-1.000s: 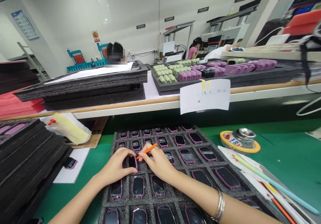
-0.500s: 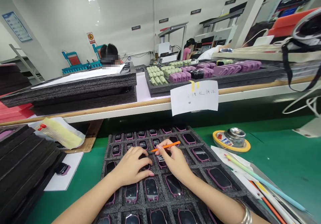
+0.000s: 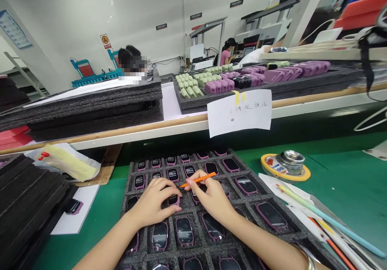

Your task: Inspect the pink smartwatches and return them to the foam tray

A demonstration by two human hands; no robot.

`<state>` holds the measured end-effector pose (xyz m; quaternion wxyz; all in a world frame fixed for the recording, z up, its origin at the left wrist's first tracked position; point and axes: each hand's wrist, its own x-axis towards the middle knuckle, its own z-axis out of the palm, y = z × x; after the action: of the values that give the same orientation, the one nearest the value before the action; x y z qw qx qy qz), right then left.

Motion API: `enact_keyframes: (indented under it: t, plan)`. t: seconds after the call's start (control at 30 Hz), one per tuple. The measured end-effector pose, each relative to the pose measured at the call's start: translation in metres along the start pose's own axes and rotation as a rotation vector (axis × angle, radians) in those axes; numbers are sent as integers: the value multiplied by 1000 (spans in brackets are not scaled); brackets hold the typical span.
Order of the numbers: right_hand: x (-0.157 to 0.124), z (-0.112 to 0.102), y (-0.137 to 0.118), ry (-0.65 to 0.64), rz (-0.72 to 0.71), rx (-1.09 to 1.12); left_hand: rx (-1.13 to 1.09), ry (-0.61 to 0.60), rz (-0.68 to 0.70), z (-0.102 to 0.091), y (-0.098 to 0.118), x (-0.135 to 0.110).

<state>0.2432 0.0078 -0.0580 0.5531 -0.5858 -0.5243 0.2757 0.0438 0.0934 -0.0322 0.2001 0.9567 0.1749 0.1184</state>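
A black foam tray (image 3: 169, 254) in front of me holds rows of purple-framed smartwatches, some with white text lit on their screens. My left hand (image 3: 155, 205) lies over the tray's middle, thumb and fingers curled around the edges of one watch (image 3: 174, 200), partly hidden beneath them. My right hand (image 3: 216, 199) pinches a thin orange pointed stick (image 3: 202, 178) between thumb and fingers. The stick's tip points left, close to my left fingertips. Another lit watch (image 3: 195, 196) is partly covered by my right hand.
Stacked black foam trays (image 3: 30, 205) stand at left, beside a watch (image 3: 73, 206) on a white pad. At right lie a yellow tape roll (image 3: 302, 176) with a metal tin (image 3: 292, 161) and several pens (image 3: 329, 217). A shelf (image 3: 181, 126) with another tray crosses ahead; people sit beyond.
The view has shifted slightly. My left fingers have moved a little, showing more of the watch under them. The orange stick stays in my right hand, its tip slightly further left.
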Motion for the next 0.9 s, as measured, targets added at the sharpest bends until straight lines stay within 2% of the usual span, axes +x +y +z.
enact_keyframes:
  t: [0.2,0.47,0.73,0.8,0.9]
  plan:
    - [-2,-2,-4,-62,0,-40,-80,29,-32,3,-7,-1]
    - [-4,-1,-4,-119,-18,-78,-115,67,-188,8,-5,-1]
    - [-2,-3,-7,-132,-45,-73,-83,59,-200,7,-3,1]
    - [2,-7,-9,-109,-33,-62,-56,45,-191,4,0,6]
    - [8,-18,-10,0,3,-32,-4,31,-156,1,9,19]
